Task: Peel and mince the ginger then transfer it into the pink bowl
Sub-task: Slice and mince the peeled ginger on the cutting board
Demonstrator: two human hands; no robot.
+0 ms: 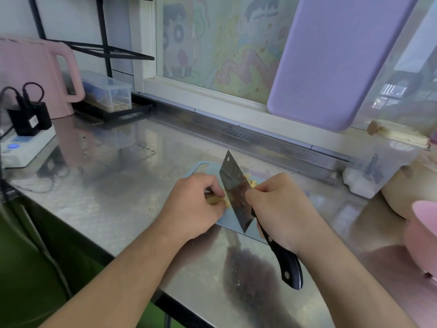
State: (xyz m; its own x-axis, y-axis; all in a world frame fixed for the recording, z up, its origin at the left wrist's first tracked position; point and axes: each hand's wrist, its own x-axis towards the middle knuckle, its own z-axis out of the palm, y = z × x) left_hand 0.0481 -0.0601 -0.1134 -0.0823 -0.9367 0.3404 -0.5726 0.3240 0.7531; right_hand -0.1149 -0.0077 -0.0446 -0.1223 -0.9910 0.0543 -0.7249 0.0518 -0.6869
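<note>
A small grey-blue cutting board (201,167) lies on the steel counter. On it, my left hand (194,204) curls its fingers over a pale yellow piece of ginger (214,199), mostly hidden under them. My right hand (281,209) grips a cleaver (234,188) by its black handle, the blade standing on the board right beside my left fingers. Cut ginger bits (250,182) lie behind the blade. The pink bowl (423,235) stands at the right edge of the view, partly cut off.
A pink kettle (35,74), a power strip with black plugs (26,138) and a clear box on a black rack (106,91) stand at the back left. A purple board (331,62) leans on the window. A clear container (378,169) and beige pot (406,188) sit right.
</note>
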